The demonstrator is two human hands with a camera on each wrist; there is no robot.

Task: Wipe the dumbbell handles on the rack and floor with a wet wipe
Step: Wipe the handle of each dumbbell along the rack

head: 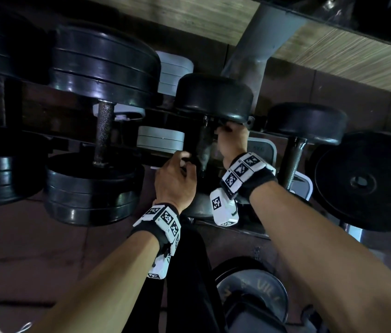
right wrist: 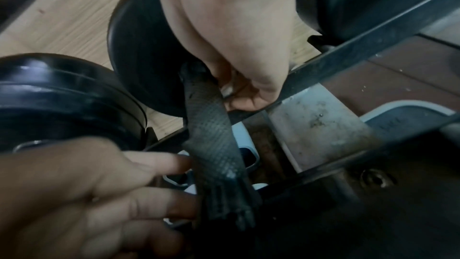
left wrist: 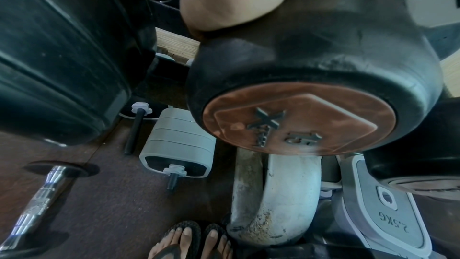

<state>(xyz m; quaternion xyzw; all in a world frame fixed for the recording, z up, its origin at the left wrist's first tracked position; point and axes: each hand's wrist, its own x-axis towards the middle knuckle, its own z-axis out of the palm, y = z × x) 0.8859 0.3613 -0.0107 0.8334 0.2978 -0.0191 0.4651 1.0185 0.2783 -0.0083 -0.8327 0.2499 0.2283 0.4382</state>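
Dark gym floor (head: 33,248), racked dumbbell (head: 213,97), right hand (head: 234,140) curled on its handle (right wrist: 211,135), left hand (head: 175,181) fingers straight against it

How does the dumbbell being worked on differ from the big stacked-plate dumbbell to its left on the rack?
The black round-headed dumbbell has smooth one-piece rubber heads; the black stacked-plate dumbbell has heads built of several separate discs and looks bulkier. Both hands, left hand and right hand, are at the round-headed one's handle; the stacked-plate one's knurled handle is bare and untouched. Both rest across the rack with dark metal handles.
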